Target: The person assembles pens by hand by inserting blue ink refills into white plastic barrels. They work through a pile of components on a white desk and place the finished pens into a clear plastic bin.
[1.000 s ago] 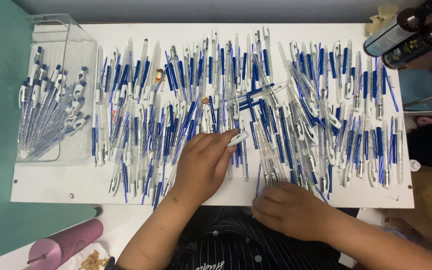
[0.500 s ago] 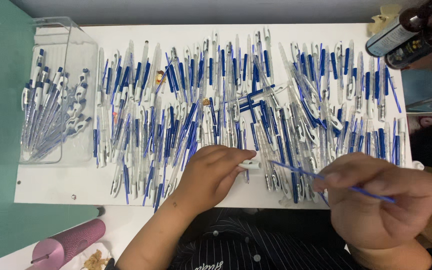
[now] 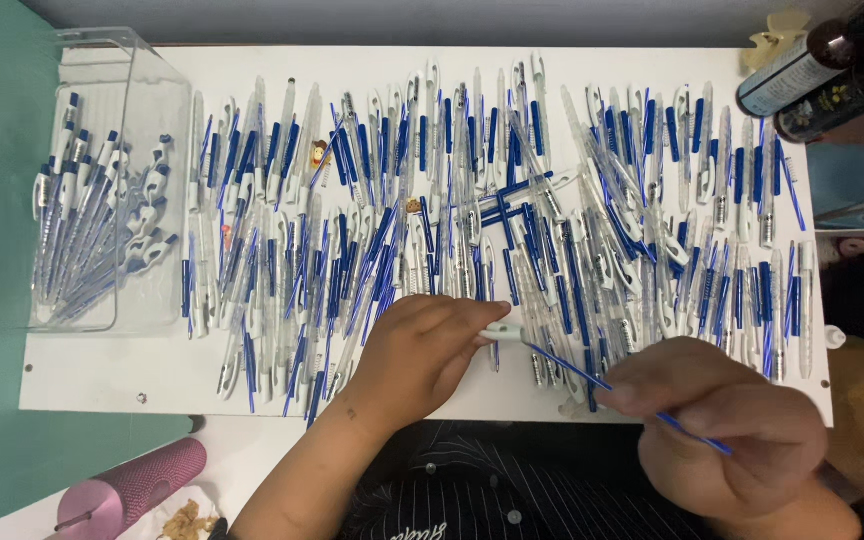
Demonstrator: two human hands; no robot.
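Note:
A white board [image 3: 102,370] is covered with several loose pen parts [image 3: 552,200]: clear barrels, white clips and blue refills. My left hand [image 3: 422,355] is near the board's front edge, pinching a clear white pen barrel [image 3: 502,332] by its end. My right hand [image 3: 732,430] is raised closer to the camera at the lower right, holding a thin blue refill [image 3: 572,370] whose tip meets the barrel's open end.
A clear plastic bin [image 3: 102,200] with several assembled blue-and-white pens stands at the board's left end on a green surface. Two dark bottles [image 3: 812,70] lie at the top right. A pink ribbed cylinder [image 3: 132,490] sits at the lower left.
My right hand lifted off the pile with a blue refill and brought its tip to the barrel in my left hand, which slid slightly down toward the front edge.

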